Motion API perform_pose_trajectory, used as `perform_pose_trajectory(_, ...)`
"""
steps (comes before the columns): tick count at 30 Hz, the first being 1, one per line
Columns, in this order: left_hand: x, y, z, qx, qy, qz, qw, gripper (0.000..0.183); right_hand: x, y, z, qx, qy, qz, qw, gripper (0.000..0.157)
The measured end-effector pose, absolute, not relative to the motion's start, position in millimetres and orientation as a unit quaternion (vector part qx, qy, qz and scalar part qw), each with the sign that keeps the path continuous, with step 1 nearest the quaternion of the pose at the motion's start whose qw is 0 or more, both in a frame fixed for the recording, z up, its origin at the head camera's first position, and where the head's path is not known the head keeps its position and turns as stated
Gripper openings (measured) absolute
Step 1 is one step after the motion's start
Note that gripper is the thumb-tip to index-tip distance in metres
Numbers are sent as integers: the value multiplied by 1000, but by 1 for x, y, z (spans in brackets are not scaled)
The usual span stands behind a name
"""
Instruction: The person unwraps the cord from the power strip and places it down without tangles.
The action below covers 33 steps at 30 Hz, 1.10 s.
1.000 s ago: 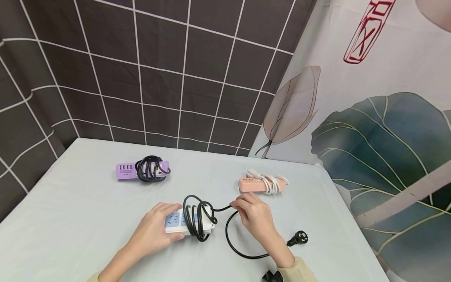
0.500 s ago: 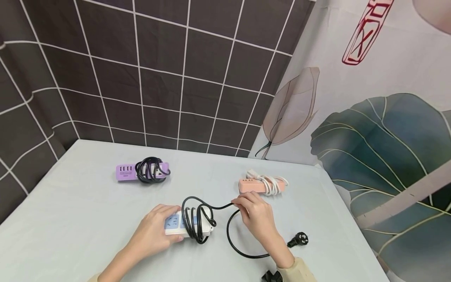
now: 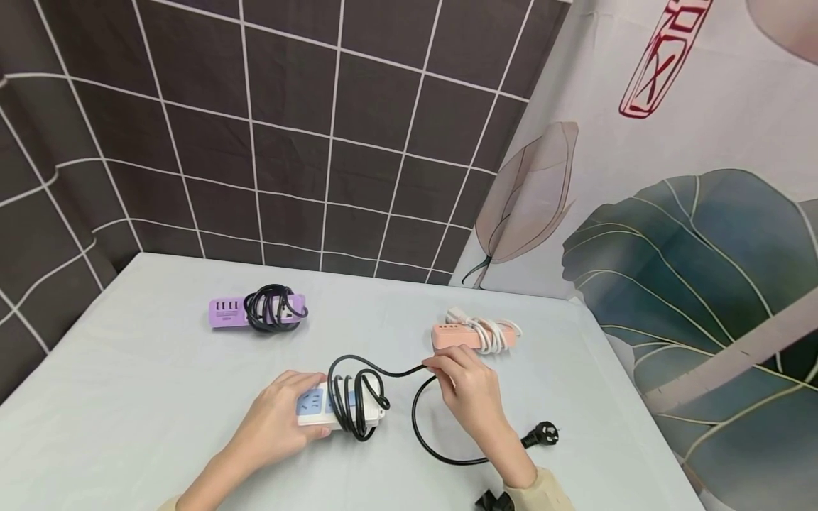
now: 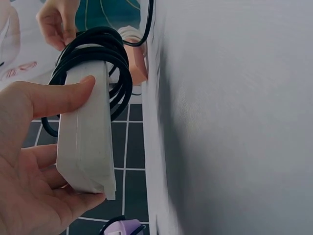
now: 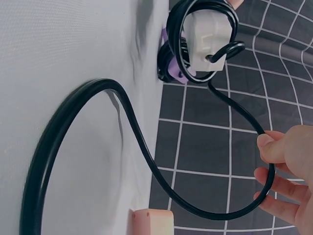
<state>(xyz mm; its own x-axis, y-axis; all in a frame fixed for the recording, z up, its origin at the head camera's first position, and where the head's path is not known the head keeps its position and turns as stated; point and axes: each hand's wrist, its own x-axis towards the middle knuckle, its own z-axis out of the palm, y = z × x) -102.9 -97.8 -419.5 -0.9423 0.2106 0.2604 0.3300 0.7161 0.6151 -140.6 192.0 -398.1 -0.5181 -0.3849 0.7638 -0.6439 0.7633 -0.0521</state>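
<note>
My left hand point(image 3: 275, 419) grips the left end of a white power strip point(image 3: 311, 420) with blue socket faces; in the left wrist view the thumb point(image 4: 73, 98) lies along one side and the fingers along the other. Loops of black cord point(image 3: 348, 411) wrap the strip's right half. To the right, my right hand point(image 3: 469, 390) pinches this cord between thumb and fingers, with the stretch from the strip slack and curved. Beyond the hand the cord point(image 5: 132, 117) bends down along the table and ends in a black plug point(image 3: 543, 433) beside the right forearm.
A purple power strip point(image 3: 226, 312) wrapped in black cord lies at the back left of the white table point(image 3: 160, 369). Just behind the right hand is a peach power strip point(image 3: 455, 336) with white cord. A black object point(image 3: 492, 501) shows at the bottom edge by the right sleeve.
The right hand has shifted slightly right and up with the cord, and the loose cord between it and the strip has lifted into a wider curve. The left hand has barely moved.
</note>
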Motion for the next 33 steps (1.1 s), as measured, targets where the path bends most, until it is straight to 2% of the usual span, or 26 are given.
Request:
perform_pose_trajectory(24,-106,-102,-422,-144,-927,-334,95,68,-127,196,-389,311,-842,186,399,14)
perform_pose_trajectory(30,-106,-103,-424,-142,-926,-336,100,68,-123,198,-387,318,-834,192,408,8)
perform_pose_trajectory(33,-106,-103,-424,-140,-926,-336,99,68,-121,200,-386,320,-830,190,416,22)
